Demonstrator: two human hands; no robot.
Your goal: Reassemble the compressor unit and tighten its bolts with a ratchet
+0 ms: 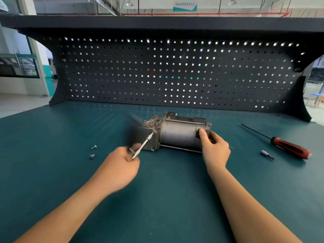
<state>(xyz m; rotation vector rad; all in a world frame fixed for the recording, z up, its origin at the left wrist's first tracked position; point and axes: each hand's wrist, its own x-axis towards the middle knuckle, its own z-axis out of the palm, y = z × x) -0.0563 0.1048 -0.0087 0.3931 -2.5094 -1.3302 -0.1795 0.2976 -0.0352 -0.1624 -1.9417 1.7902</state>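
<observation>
Left hand grips the ratchet, whose tip meets the left end of the compressor unit. Right hand clasps the unit's right end. The unit lies mid-bench on the green mat, with two loose bolts to its left.

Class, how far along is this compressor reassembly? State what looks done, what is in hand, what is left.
Done: the compressor lies on the mat with housing and motor body joined. In hand: the left hand grips the ratchet, its tip against the end plate, while the right hand holds the motor end. Left: two loose bolts lie on the mat, so probably more fastening.
</observation>
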